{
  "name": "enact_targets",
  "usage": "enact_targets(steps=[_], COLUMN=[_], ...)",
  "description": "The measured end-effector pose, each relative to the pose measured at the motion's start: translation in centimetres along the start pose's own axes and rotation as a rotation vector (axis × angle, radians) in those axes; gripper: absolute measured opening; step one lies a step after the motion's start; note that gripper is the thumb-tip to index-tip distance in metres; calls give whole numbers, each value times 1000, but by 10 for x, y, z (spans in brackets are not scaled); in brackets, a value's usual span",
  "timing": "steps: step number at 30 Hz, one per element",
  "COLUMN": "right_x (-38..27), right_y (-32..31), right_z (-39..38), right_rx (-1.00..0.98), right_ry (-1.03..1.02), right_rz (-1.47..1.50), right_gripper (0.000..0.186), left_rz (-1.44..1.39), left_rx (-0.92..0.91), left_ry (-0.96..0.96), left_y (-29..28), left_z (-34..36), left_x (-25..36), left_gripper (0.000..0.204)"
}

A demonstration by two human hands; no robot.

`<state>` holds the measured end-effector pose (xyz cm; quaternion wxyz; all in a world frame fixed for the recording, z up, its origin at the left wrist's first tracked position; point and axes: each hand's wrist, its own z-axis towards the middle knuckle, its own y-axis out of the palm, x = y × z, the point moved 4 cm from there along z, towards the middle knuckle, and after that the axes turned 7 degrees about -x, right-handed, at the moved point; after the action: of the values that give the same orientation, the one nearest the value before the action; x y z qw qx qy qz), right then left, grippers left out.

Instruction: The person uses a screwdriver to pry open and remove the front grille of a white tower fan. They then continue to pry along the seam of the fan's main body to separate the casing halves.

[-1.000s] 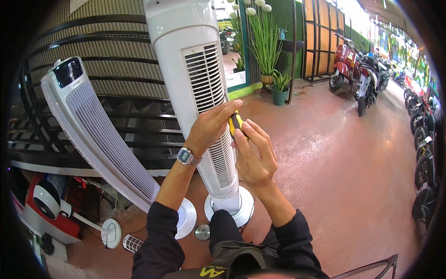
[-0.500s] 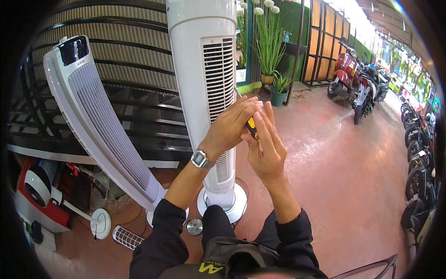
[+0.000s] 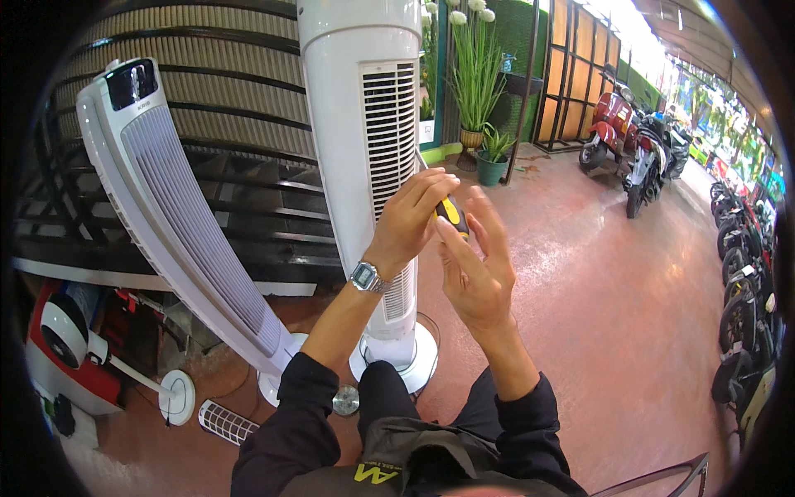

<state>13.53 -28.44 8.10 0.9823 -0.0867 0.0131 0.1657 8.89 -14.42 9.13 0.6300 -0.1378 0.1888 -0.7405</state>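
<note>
A screwdriver (image 3: 450,212) with a yellow and black handle is held between my hands, its shaft pointing up beside a white tower fan (image 3: 344,108). My left hand (image 3: 406,225) is curled around the front of the screwdriver, close to the fan's slatted grille (image 3: 389,124). At the handle's rear, my right hand (image 3: 480,282) has the handle between thumb and fingers, the fingers fairly straight. The screwdriver's tip is at the fan's right edge, and what it meets there is hidden. The fan stands upright on a round white base (image 3: 426,364).
A second, grey-fronted tower fan (image 3: 195,215) leans at left. A small white pedestal fan (image 3: 66,331), a loose grille panel (image 3: 224,422) and a round metal dish (image 3: 346,401) are on the floor. Potted plants (image 3: 493,170) and parked motorcycles (image 3: 646,166) stand farther off.
My right hand has shifted and its fingers have spread somewhat from the handle, showing more of the screwdriver. My left hand stays around its front.
</note>
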Motion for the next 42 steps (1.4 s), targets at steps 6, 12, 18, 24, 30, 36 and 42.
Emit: enact_targets(steps=[6,12,18,24,30,36,42], right_x=[5,8,-1,8,-4,3,11], right_y=[-4,-7,-6,-2,-5,-2,5], right_z=[1,7,6,10,10,5,8], right_rx=[-24,-46,-38,-17,-13,31,-37], right_ry=[90,-138,127,-200,11,-93,-151], right_rz=[-68,-109,-108,-178,-96,-122,-105], right_gripper=[36,37,34,33,32,30,36], left_rz=[107,52,177,120,179,225,129], left_rx=[64,-95,-103,-32,-133,-57,-42], left_ry=[13,56,45,49,-47,-12,57], left_y=[6,-1,1,1,6,13,7], left_z=[3,17,11,13,4,8,9], left_x=[-8,-22,-30,-37,-49,-56,-51], left_gripper=[50,54,41,45,48,46,39])
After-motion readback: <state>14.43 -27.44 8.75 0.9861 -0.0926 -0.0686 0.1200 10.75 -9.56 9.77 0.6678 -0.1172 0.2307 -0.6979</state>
